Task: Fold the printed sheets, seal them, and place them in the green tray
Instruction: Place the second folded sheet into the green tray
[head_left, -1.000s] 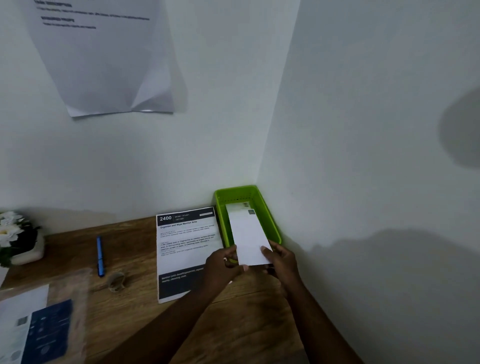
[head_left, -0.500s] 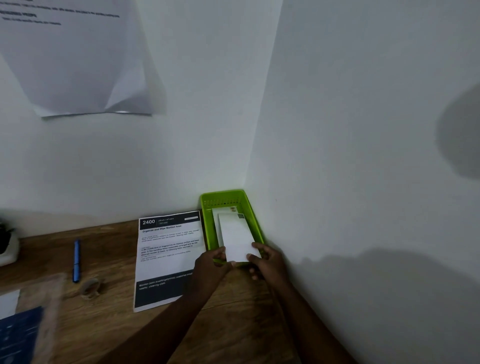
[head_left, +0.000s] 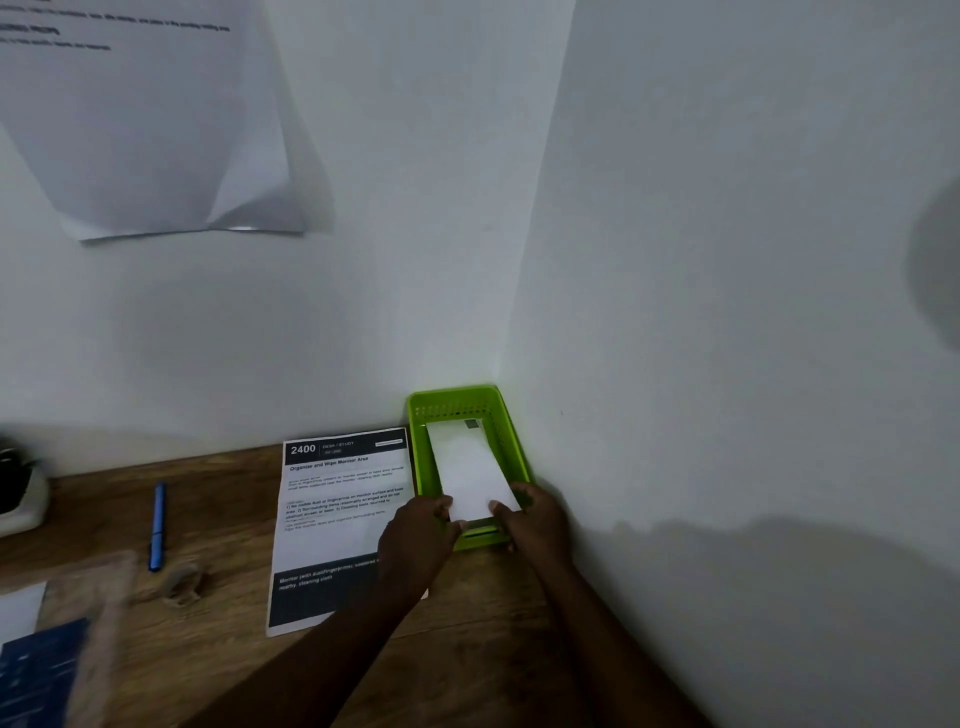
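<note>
A green tray (head_left: 506, 423) stands in the corner where the wooden desk meets two white walls. A folded white sheet (head_left: 470, 470) lies lengthwise inside it, over another folded sheet whose printed corner (head_left: 471, 424) shows at the far end. My left hand (head_left: 415, 530) pinches the near left corner of the top folded sheet. My right hand (head_left: 535, 519) pinches its near right corner, over the tray's near rim. An unfolded printed sheet (head_left: 340, 514) headed "2400" lies flat on the desk just left of the tray, partly under my left forearm.
A blue pen (head_left: 157, 525) lies on the desk (head_left: 218, 525) to the left, with a small tape roll (head_left: 182, 582) near it. A blurred clear sleeve with dark blue papers (head_left: 41, 670) is at the lower left. A white object (head_left: 21, 499) sits at the far left. A paper (head_left: 150, 119) hangs on the wall.
Both hands have carried the folded sheet forward and down into the tray; it now lies lower over the other folded sheet. My view has shifted right.
</note>
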